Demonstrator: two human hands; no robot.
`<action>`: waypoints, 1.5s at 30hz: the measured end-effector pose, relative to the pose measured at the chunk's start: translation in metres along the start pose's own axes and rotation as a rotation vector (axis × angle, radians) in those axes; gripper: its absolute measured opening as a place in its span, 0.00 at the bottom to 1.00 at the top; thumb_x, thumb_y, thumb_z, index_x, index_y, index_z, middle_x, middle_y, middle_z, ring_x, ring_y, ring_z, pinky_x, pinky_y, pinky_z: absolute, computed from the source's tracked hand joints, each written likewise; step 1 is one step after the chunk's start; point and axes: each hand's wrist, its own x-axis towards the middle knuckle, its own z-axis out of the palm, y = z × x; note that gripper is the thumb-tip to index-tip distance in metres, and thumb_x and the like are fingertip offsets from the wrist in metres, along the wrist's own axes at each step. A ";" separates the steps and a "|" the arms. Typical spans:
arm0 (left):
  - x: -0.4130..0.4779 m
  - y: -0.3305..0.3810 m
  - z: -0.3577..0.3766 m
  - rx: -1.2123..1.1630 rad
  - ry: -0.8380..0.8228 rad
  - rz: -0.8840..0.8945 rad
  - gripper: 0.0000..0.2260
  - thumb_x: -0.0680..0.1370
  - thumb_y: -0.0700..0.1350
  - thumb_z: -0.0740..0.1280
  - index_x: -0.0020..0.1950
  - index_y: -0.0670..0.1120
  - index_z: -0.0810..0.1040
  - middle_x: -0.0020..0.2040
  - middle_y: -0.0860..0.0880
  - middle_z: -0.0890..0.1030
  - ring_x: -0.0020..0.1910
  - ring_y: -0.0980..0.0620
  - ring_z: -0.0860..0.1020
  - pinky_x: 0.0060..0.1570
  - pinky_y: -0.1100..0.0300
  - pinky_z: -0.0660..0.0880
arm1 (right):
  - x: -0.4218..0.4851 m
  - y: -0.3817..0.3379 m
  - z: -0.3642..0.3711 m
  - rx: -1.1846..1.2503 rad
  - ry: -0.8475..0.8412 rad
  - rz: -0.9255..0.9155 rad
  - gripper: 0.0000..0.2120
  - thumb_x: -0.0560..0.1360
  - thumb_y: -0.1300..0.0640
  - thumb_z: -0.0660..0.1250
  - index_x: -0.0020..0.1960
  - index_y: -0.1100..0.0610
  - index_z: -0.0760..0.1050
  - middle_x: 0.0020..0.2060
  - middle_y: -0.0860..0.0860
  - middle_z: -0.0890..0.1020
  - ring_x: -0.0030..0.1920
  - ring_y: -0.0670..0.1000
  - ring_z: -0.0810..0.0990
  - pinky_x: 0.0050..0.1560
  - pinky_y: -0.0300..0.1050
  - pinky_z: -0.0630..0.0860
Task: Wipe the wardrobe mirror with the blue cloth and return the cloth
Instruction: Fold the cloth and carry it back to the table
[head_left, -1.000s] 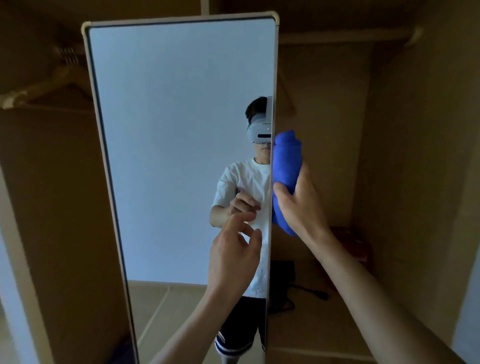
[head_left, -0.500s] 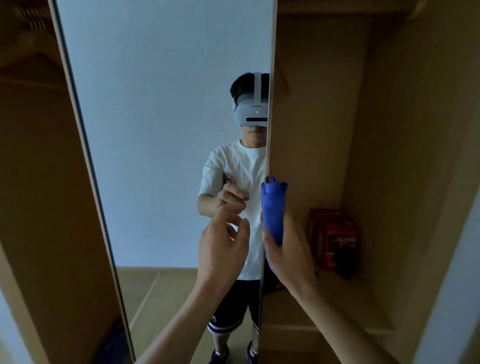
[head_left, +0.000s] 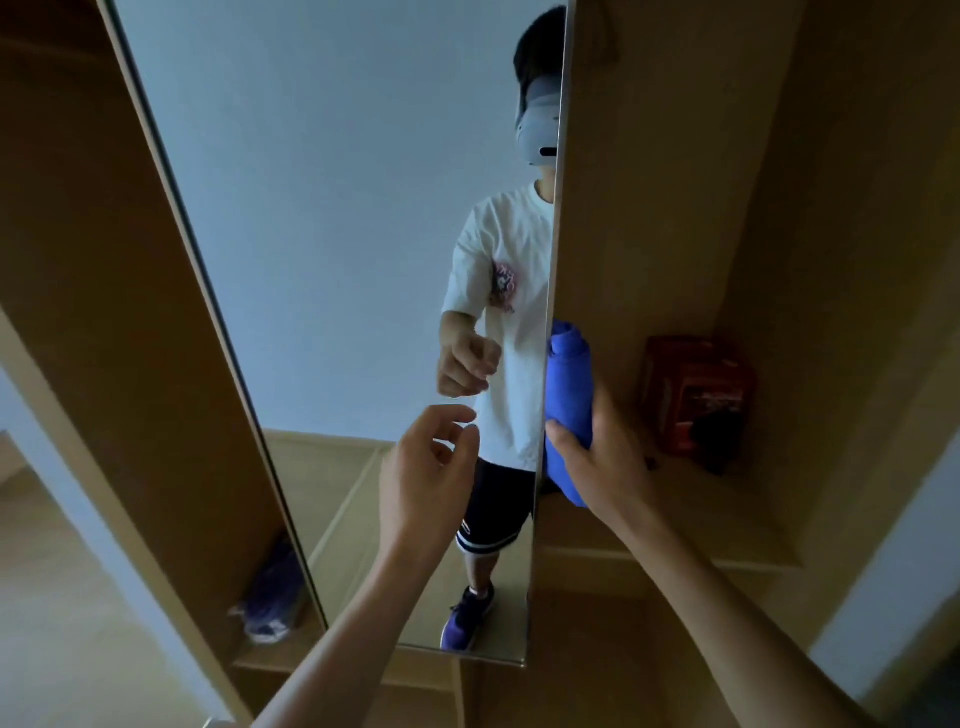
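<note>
The tall wardrobe mirror stands on a swung-out door and fills the middle of the view. My right hand is just past the mirror's right edge, shut on the rolled blue cloth, which stands upright against that edge. My left hand hovers in front of the lower glass with fingers loosely curled and apart, holding nothing. The mirror reflects a person in a white shirt and dark shorts.
A red box sits on the wardrobe shelf behind the cloth. A blue bundle lies low in the left compartment. Wooden wardrobe panels close in on both sides.
The view has tilted downward, now showing the mirror's bottom edge. My right hand has lowered the cloth along the mirror's right edge. My left hand has stayed in front of the glass.
</note>
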 end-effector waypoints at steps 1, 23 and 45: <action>-0.006 -0.007 -0.001 0.010 0.002 -0.021 0.06 0.79 0.45 0.70 0.51 0.56 0.83 0.40 0.61 0.83 0.37 0.61 0.79 0.33 0.69 0.73 | -0.002 0.004 -0.001 0.020 -0.024 0.007 0.29 0.80 0.60 0.66 0.78 0.52 0.62 0.68 0.45 0.75 0.63 0.34 0.73 0.60 0.22 0.65; -0.077 -0.030 -0.001 0.091 -0.078 -0.081 0.03 0.79 0.52 0.73 0.52 0.56 0.83 0.44 0.59 0.83 0.45 0.63 0.79 0.39 0.68 0.76 | -0.047 0.005 0.028 0.094 0.067 0.116 0.26 0.71 0.50 0.78 0.60 0.35 0.68 0.48 0.33 0.79 0.47 0.31 0.79 0.41 0.25 0.72; -0.073 -0.041 -0.051 0.069 -0.111 0.004 0.07 0.77 0.47 0.72 0.47 0.60 0.80 0.45 0.65 0.81 0.44 0.60 0.80 0.38 0.68 0.76 | -0.094 -0.056 0.080 0.096 0.119 0.201 0.14 0.75 0.40 0.71 0.59 0.37 0.75 0.48 0.38 0.84 0.50 0.37 0.82 0.51 0.40 0.77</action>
